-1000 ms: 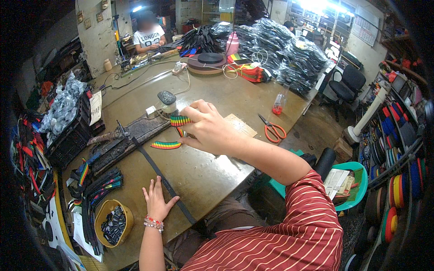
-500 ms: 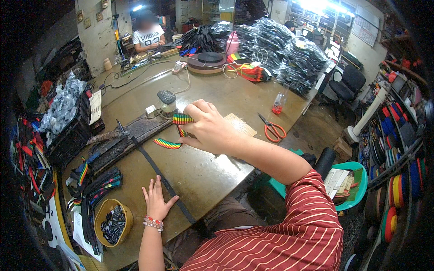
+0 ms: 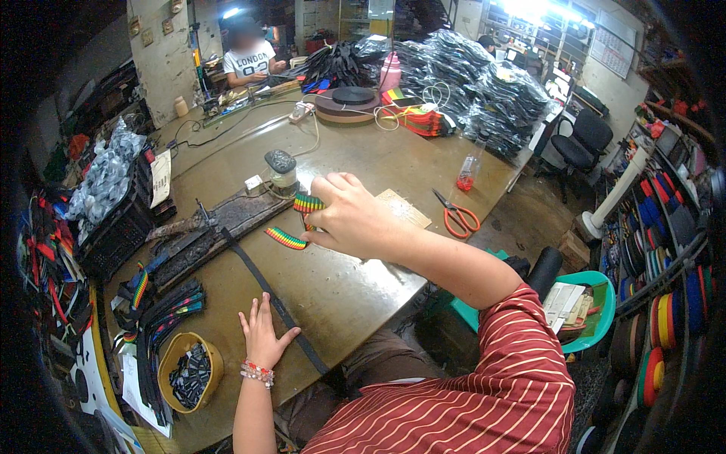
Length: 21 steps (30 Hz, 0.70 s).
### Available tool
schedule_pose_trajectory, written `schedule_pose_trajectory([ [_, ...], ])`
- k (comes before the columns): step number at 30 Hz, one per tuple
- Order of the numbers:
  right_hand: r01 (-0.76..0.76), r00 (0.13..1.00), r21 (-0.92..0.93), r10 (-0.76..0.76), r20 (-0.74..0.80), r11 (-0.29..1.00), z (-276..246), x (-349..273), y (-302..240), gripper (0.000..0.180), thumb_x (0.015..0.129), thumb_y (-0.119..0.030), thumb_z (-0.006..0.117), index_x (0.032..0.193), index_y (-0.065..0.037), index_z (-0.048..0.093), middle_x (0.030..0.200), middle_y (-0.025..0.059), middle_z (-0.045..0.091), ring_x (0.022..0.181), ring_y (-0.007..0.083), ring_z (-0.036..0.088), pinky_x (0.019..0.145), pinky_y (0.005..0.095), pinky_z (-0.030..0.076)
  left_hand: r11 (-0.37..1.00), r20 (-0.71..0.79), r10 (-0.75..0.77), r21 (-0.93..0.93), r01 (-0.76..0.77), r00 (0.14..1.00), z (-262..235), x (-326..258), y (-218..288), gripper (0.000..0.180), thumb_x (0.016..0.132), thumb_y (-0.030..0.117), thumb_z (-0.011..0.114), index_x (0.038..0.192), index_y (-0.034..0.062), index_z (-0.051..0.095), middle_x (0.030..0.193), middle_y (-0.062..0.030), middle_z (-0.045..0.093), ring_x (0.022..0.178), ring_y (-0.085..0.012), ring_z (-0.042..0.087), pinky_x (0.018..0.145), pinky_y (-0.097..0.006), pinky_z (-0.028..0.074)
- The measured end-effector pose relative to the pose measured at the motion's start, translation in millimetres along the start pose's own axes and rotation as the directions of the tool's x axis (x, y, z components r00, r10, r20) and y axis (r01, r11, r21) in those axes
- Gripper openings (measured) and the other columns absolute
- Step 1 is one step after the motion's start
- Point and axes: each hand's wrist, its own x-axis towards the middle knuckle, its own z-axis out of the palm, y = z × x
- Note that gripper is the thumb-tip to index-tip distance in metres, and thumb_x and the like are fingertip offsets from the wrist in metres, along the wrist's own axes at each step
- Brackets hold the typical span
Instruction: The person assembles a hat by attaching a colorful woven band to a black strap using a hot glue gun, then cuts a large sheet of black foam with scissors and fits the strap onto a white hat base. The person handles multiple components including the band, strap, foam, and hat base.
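My right hand (image 3: 352,216) is raised over the middle of the table, its fingers closed on a folded strip of webbing (image 3: 286,238) striped in red, yellow, green and black. One end of the strip sticks out to the left below the fingertips; the part inside the grip is hidden. Flat on the tabletop rests my left hand (image 3: 262,340), fingers stretched and thumb spread. Its thumb and fingertips lie at a narrow black strap (image 3: 307,349), which runs from a dark metal bar (image 3: 181,261) to the table's near edge.
Beside the bar stands a jar with a dark top (image 3: 281,168). Orange-handled scissors (image 3: 457,218) lie at the right. A yellow tub (image 3: 215,378) of black buckles sits near left. Webbing rolls (image 3: 344,113) and plastic-wrapped piles (image 3: 499,98) fill the far side, where another person (image 3: 249,64) sits.
My right hand has shifted slightly right and down, and the striped webbing's free end has moved right with it. My left hand stays almost where it was.
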Motion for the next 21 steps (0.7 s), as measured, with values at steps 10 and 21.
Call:
schedule_pose_trajectory([
  [10, 0.157, 0.839, 0.553, -0.405, 0.362, 0.819, -35, -13, -85, 0.017, 0.078, -0.024, 0.062, 0.087, -0.01, 0.066, 0.091, 0.0102, 0.049, 0.065, 0.0254, 0.062, 0.059, 0.0362, 0.053, 0.172, -0.336, -0.102, -0.933, -0.316, 0.936, -99, -27, 84, 0.105, 0.077, 0.071, 0.053, 0.146, 0.0033, 0.012, 0.149, -0.0198, 0.025, 0.139, -0.0297, 0.023, 0.113, -0.042, 0.017],
  [21, 0.125, 0.951, 0.49, -0.245, 0.188, 0.863, -14, -60, -92, 0.021, 0.084, -0.027, 0.062, 0.077, -0.008, 0.058, 0.084, 0.0069, 0.048, 0.074, 0.0215, 0.055, 0.064, 0.0357, 0.046, -0.021, 0.074, -0.068, -0.997, 0.072, 0.995, -78, -50, 81, 0.03, 0.1, 0.031, 0.042, 0.092, 0.0034, 0.049, 0.076, -0.0043, 0.057, 0.067, -0.0109, 0.059, 0.06, -0.026, 0.047],
])
